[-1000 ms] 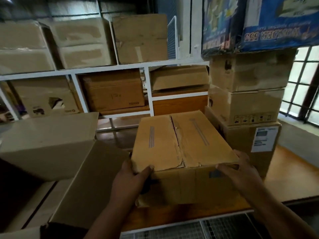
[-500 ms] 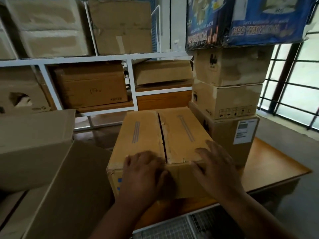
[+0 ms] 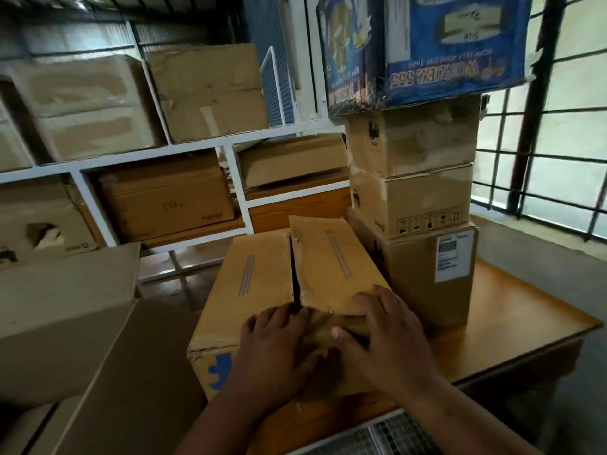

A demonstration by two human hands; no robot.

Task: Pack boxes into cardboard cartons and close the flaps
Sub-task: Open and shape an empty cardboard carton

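Observation:
A brown cardboard carton [image 3: 249, 290] stands on the wooden table [image 3: 512, 310] in front of me, with a blue mark on its near side. Its left top flap lies flat. The right flap [image 3: 328, 267] is tilted up along the middle seam, leaving a dark gap. My left hand [image 3: 279, 349] lies flat on the near edge of the top, fingertips at the seam. My right hand [image 3: 391, 339] grips the near end of the raised right flap, fingers on top and thumb below. What is inside the carton is hidden.
Close on the right rises a stack of cartons [image 3: 417, 205] topped by a blue printed box [image 3: 443, 44]. A large carton with a raised flap [image 3: 65, 307] sits at the left. White shelves [image 3: 164, 152] of cartons fill the back. A barred window [image 3: 558, 159] is far right.
My hands have moved from the carton's near corners to the middle of its near edge. The right flap, flat before, now stands lifted at the seam. My view has shifted left and up.

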